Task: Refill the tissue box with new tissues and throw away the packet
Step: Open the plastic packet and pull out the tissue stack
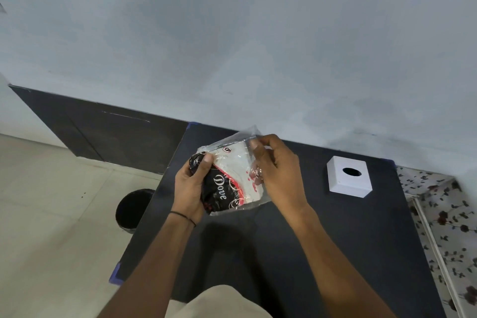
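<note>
A plastic tissue packet (229,178), black and white with red trim and white tissues showing inside, is held above the black table (296,235). My left hand (191,188) grips its black lower left end. My right hand (276,173) pinches the clear plastic at its upper right end. A white square tissue box (349,177) with a round hole in its top stands on the table to the right, apart from both hands.
A black round bin (131,210) stands on the pale tiled floor left of the table. The grey wall rises right behind the table. A floral-patterned surface (449,227) borders the table's right edge.
</note>
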